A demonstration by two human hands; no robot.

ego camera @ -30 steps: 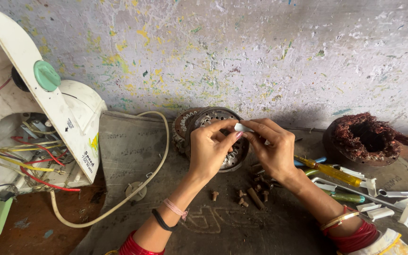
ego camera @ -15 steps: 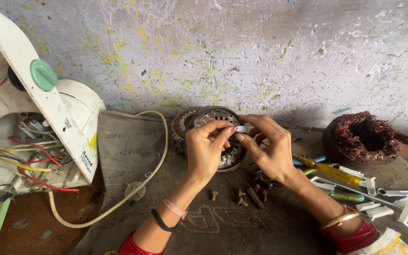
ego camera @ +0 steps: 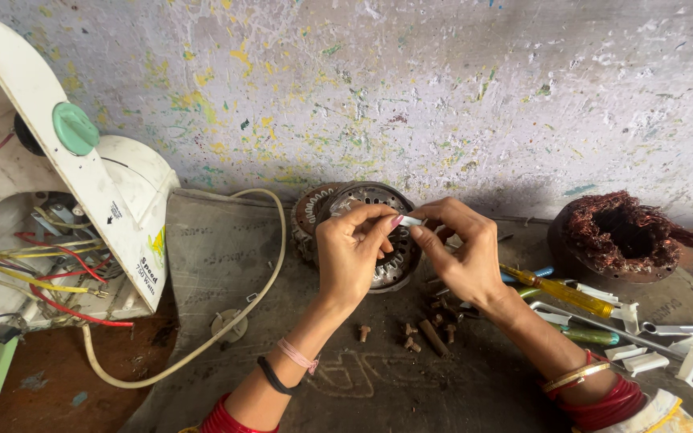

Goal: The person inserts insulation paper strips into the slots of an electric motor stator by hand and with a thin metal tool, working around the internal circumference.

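Both hands pinch one small white strip (ego camera: 409, 220) over the round metal stator (ego camera: 362, 232) on the bench, left hand (ego camera: 354, 252) closed on its left end, right hand (ego camera: 459, 252) on its right end, its long axis running roughly level between them.

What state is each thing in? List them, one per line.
left hand: pinching the small white strip
right hand: pinching the same strip
small white strip: held between both hands, above the stator
motor stator: lying flat, core exposed
white appliance casing: open, wires showing
copper coil: loose on the mat
yellow-handled screwdriver: lying flat
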